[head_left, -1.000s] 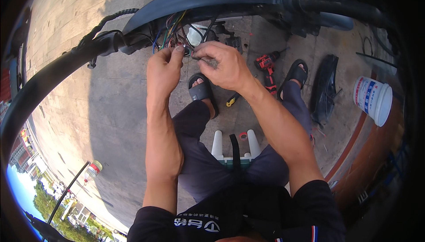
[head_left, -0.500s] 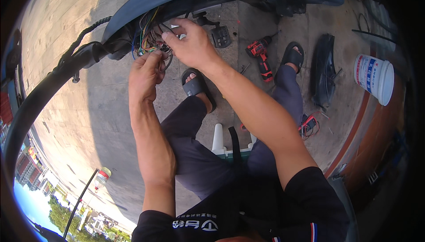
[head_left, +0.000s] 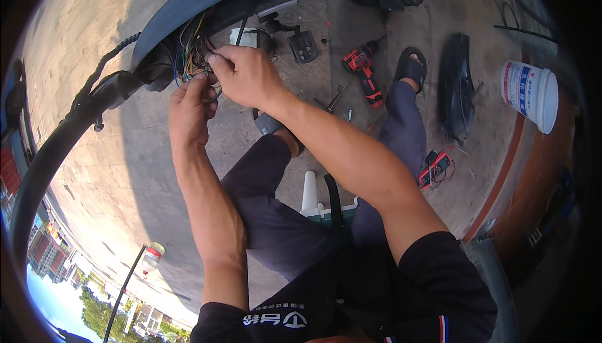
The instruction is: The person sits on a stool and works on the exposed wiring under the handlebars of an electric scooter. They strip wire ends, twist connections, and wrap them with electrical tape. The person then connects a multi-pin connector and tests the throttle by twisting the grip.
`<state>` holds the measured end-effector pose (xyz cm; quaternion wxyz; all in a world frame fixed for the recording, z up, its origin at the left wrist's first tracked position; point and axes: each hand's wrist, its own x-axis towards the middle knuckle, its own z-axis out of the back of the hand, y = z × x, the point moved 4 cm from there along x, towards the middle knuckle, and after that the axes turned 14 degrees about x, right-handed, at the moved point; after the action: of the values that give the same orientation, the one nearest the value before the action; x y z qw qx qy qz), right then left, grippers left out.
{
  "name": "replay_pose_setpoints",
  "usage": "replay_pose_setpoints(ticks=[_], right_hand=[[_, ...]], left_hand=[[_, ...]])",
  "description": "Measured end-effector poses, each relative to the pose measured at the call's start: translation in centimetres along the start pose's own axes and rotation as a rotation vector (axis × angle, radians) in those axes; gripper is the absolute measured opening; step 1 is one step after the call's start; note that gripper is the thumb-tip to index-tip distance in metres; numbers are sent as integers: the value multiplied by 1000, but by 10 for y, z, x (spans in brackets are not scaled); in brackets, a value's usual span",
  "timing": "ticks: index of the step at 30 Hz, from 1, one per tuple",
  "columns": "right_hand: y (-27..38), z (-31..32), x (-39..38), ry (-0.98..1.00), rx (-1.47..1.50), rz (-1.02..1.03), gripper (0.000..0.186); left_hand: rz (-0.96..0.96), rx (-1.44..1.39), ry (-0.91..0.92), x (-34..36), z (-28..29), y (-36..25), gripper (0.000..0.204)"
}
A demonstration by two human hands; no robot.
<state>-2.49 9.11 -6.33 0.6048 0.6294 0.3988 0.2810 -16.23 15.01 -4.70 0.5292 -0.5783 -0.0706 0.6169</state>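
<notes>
A bundle of multicoloured wires (head_left: 193, 45) hangs below a curved dark vehicle panel (head_left: 182, 1). My left hand (head_left: 191, 105) has its fingers pinched on the wires at the bundle's lower end. Just above and to its right, my right hand (head_left: 248, 76) is closed with thumb and forefinger on the wires; their exact tips are partly hidden. A dark bar (head_left: 59, 139) curves down the left, and a black foot pedal or bracket (head_left: 304, 47) is behind my right hand.
On the pavement are a red-and-black drill (head_left: 367, 73), metal tools (head_left: 338, 97), a red multimeter (head_left: 434, 168), a long black plastic part (head_left: 456, 86) and a white bucket (head_left: 527, 98). A white-legged stool (head_left: 309, 189) sits between my legs; a plastic jug (head_left: 152, 258) is lower left.
Both hands and the bike parts have shifted up and left in view. My right hand moved leftward across the wires, close over my left hand; the multimeter came into sight.
</notes>
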Motion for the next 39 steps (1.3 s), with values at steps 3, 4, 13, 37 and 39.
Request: replay_pose_setpoints(ticks=[3, 4, 13, 37, 39], right_hand=[[-5, 3, 4, -9, -30, -5, 26], [-5, 3, 3, 5, -24, -5, 26], [17, -7, -4, 21, -23, 181, 24], [18, 54, -104, 637, -545, 16, 26], [16, 75, -112, 657, -605, -33, 25]], left_hand=[[-23, 41, -36, 1, 1, 0, 26], [-16, 32, -31, 2, 1, 0, 25], [-33, -15, -73, 9, 3, -1, 23], [-354, 287, -289, 32, -11, -27, 27], [-396, 469, -389, 33, -16, -29, 33]])
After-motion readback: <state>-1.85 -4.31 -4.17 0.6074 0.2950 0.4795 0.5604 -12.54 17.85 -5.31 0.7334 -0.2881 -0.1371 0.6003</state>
